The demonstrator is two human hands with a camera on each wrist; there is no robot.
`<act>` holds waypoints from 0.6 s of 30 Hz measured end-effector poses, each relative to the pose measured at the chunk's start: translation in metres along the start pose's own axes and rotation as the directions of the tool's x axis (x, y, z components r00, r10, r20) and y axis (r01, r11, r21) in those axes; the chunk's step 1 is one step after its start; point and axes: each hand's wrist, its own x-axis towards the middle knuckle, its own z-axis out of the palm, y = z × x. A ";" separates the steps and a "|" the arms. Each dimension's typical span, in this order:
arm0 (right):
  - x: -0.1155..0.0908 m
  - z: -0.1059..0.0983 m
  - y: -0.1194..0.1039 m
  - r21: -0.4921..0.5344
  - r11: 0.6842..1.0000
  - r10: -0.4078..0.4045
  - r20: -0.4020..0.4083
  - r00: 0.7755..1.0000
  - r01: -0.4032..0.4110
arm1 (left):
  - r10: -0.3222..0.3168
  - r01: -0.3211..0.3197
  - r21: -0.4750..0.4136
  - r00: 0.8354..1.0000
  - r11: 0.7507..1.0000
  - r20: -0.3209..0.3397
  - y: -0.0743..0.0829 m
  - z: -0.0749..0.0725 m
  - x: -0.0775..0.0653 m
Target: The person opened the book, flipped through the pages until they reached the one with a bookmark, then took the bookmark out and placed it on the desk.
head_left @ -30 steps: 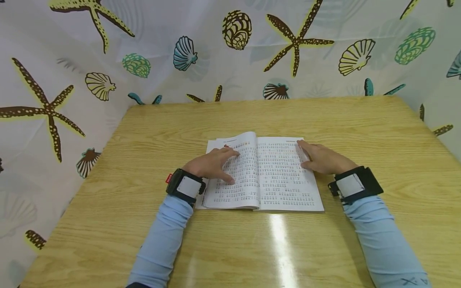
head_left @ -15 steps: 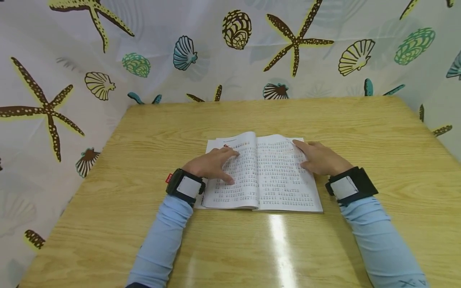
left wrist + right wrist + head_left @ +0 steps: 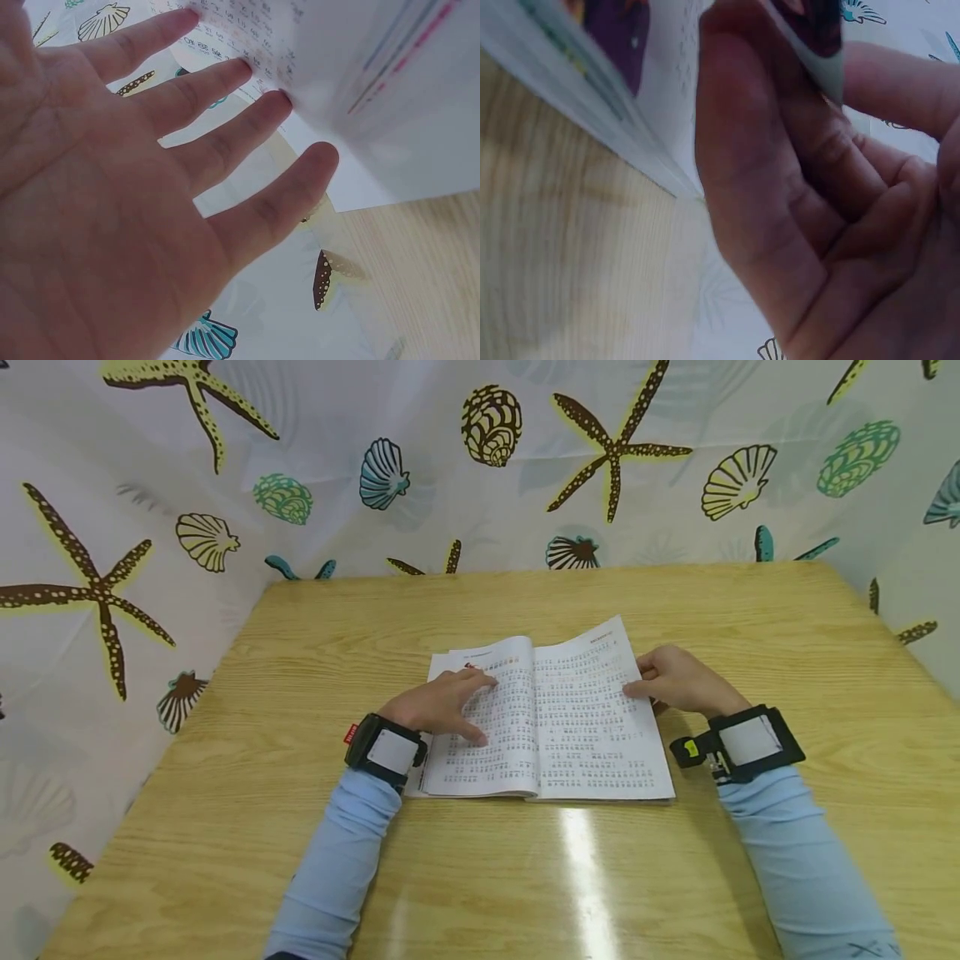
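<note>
An open book (image 3: 577, 735) with printed text lies on the wooden table. My left hand (image 3: 438, 700) rests on its left page (image 3: 495, 760) with the fingers spread; in the left wrist view the straight fingertips (image 3: 277, 101) touch the paper. At the book's right edge my right hand (image 3: 686, 681) pinches the right page (image 3: 592, 668) between thumb and curled fingers. That page's top corner is raised and tilts up. In the right wrist view the right hand (image 3: 780, 172) has the page edge between its thumb and fingers, and a coloured picture shows on the paper.
The wooden table (image 3: 337, 643) extends around the book on all sides. Behind and beside it hangs a white cloth (image 3: 435, 543) printed with starfish and shells. Each wrist wears a black strap (image 3: 757, 747).
The right hand has moved from lying flat on the right page's edge to pinching it. The page's top right corner has lifted. The left hand has stayed in place.
</note>
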 end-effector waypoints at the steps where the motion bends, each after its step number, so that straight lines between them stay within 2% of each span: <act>1: 0.000 0.000 -0.001 -0.002 1.000 -0.008 -0.001 1.000 0.008 | -0.001 0.001 -0.002 1.000 1.000 0.001 0.000 0.000 0.000; 5: 0.000 0.004 -0.006 0.016 0.999 -0.051 -0.002 0.999 0.051 | 0.002 -0.002 -0.001 1.000 1.000 -0.001 0.000 0.001 -0.001; 8: -0.001 0.007 -0.014 0.089 0.989 -0.117 0.026 0.993 0.114 | 0.006 -0.006 0.002 1.000 1.000 -0.002 -0.001 0.001 -0.001; 11: -0.004 0.013 -0.025 0.179 0.970 -0.185 0.112 0.976 0.163 | 0.006 -0.006 0.008 1.000 1.000 -0.003 -0.001 0.000 -0.001; 13: -0.005 0.021 -0.033 0.221 0.962 -0.201 0.176 0.964 0.161 | 0.003 -0.003 0.011 1.000 1.000 -0.004 -0.001 0.000 -0.001; 16: -0.004 0.034 -0.041 0.196 0.970 -0.190 0.246 0.951 0.143 | -0.004 0.004 0.012 1.000 1.000 -0.006 -0.001 0.000 0.000; 18: -0.002 0.043 -0.044 0.163 0.978 -0.172 0.264 0.949 0.132 | -0.011 0.011 0.011 1.000 1.000 -0.007 0.000 0.000 0.000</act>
